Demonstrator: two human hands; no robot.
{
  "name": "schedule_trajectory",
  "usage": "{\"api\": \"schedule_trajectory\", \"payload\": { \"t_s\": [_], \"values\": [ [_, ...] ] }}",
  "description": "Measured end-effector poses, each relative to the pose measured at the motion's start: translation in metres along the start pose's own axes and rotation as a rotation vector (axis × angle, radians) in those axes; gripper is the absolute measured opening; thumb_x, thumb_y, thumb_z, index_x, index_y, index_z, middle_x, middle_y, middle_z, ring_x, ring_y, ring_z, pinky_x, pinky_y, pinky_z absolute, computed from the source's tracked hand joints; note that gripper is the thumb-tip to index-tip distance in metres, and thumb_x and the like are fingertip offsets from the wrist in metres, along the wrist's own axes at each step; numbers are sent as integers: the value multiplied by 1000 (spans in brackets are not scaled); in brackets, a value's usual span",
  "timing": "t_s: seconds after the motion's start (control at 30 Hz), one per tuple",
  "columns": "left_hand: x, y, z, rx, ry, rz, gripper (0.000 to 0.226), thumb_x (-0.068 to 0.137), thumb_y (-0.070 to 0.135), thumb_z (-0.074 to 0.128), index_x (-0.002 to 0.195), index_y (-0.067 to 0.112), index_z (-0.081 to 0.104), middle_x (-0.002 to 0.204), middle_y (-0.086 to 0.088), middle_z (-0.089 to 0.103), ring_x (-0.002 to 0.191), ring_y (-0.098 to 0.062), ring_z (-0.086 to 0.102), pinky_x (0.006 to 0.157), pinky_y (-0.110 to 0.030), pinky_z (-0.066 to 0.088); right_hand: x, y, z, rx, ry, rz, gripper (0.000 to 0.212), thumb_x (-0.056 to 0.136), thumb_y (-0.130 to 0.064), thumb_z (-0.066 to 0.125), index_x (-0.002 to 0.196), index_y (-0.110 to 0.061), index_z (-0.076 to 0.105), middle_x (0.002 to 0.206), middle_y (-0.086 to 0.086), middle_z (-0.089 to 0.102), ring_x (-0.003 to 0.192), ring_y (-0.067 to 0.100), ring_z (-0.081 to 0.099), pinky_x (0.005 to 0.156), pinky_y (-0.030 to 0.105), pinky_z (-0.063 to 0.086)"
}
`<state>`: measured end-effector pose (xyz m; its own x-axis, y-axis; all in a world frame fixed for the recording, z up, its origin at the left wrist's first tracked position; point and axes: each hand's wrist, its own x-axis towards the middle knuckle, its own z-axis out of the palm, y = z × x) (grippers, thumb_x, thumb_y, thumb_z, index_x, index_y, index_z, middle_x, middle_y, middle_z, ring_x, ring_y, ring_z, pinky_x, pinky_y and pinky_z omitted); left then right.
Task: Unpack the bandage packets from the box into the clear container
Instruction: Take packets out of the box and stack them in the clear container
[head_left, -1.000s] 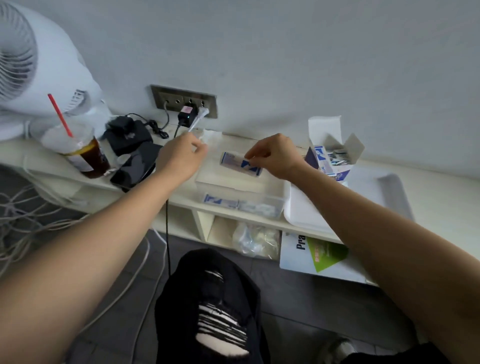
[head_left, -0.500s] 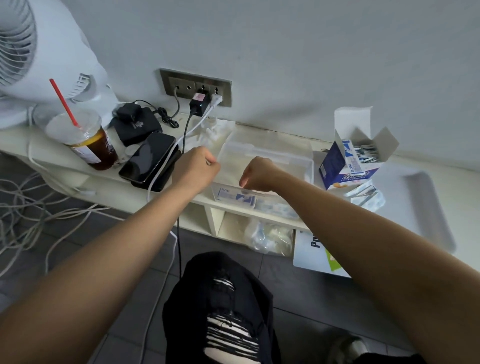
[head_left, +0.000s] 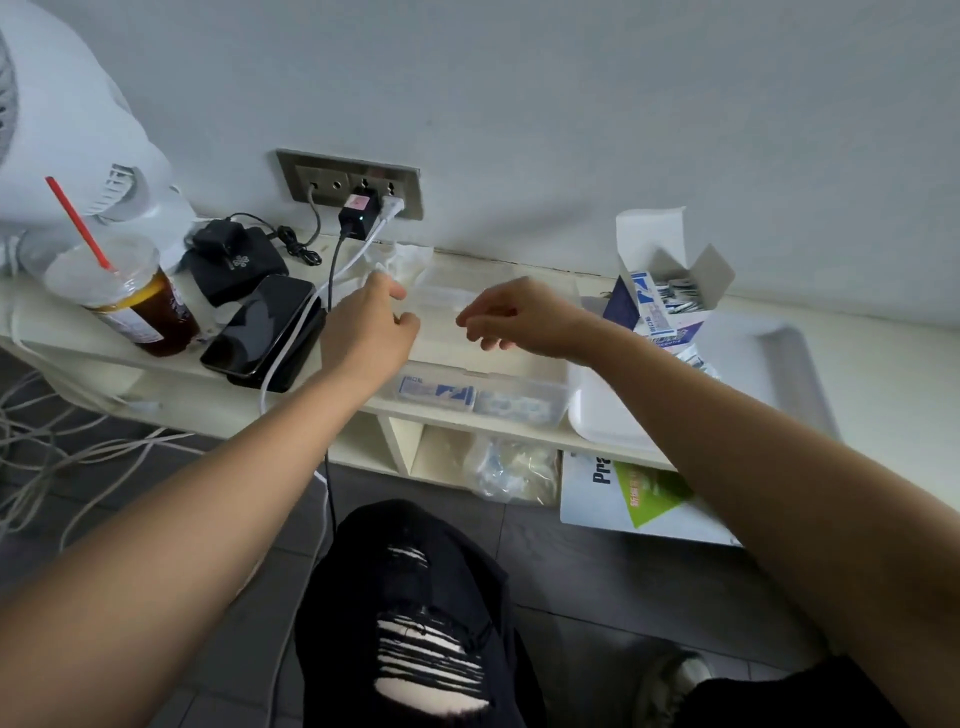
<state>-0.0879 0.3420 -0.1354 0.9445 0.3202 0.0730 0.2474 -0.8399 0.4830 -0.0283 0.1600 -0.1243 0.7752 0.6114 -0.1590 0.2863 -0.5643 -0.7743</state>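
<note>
Just changed: the right hand (head_left: 519, 318) no longer carries the blue-and-white packet it held a second ago. It has risen out of the clear container (head_left: 563, 397) with nothing in it.
Meaning for the task: one more packet looks delivered. With the box (head_left: 670, 296) still holding plenty, this seems mid-task.
Fingers: the right fingers are loosely spread and empty. The left hand (head_left: 371, 327) hovers at the container's left edge, fingers relaxed, gripping nothing.
Bandage packets: the delivered packets (head_left: 436, 392) lie flat against the container's near wall. More stand in the open box, and a few loose packets (head_left: 698, 364) lie on the white tray (head_left: 779, 353).
Edges: the container's near wall sits at the front edge of the counter (head_left: 883, 338).
Room: the way right to the box looks open. The phone (head_left: 260, 327) and white cable (head_left: 291, 358) crowd the left hand.
</note>
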Motion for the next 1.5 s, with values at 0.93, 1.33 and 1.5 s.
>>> {"api": "schedule_trajectory", "payload": {
  "t_s": [0.93,1.33,1.5],
  "values": [
    [-46,173,162,55,-398,478,27,83,17,62,110,15,64,107,-10,56,91,-29,60,72,-30,47,-145,193,-77,-562,402,-68,19,70,-19,81,81,-17,67,82,1,60,78,16,42,69,30,35],
    [-53,179,171,-146,-520,472,9,77,20,73,85,14,71,75,1,59,77,-18,54,64,-24,40,-161,197,-79,-195,368,89,12,77,-7,72,86,-14,68,78,-10,64,69,6,56,66,4,37],
    [-51,182,173,-558,-629,240,9,82,9,72,75,11,66,67,-7,63,62,-18,56,53,-26,43,-164,192,-85,277,379,221,12,86,-10,69,96,-10,63,89,13,71,73,15,63,72,26,52]
  ]
}}
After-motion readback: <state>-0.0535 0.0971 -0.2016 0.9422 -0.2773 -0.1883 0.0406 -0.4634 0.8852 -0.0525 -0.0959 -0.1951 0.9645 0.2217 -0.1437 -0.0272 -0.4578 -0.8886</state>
